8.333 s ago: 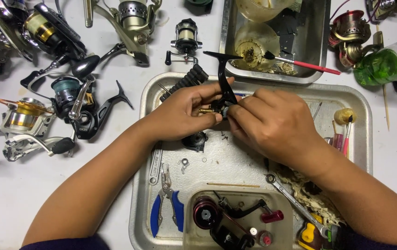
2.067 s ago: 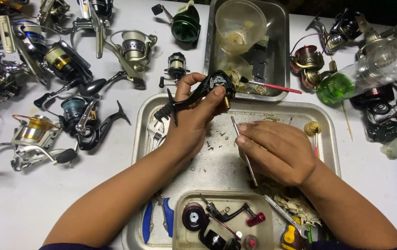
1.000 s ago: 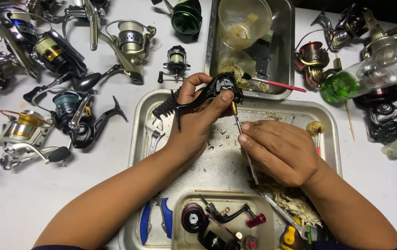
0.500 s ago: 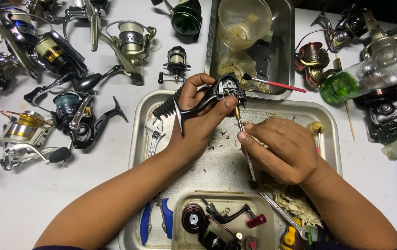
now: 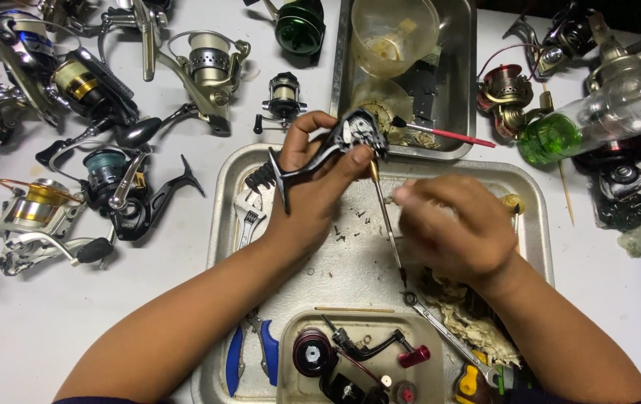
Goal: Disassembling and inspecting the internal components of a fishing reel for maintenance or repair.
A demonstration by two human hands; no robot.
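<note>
A single head-worn camera looked almost straight down on the white tabletop (image 5: 6, 329) from close above. Both forearms entered from the lower edge. The fingers (image 5: 313, 127) sat near frame centre, over a metal tray (image 5: 223, 224); loose fishing reels (image 5: 103, 187) lay left of and beyond them.

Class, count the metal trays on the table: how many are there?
2: a large flat tray in the middle, and a deeper tray beyond it at the top.
</note>
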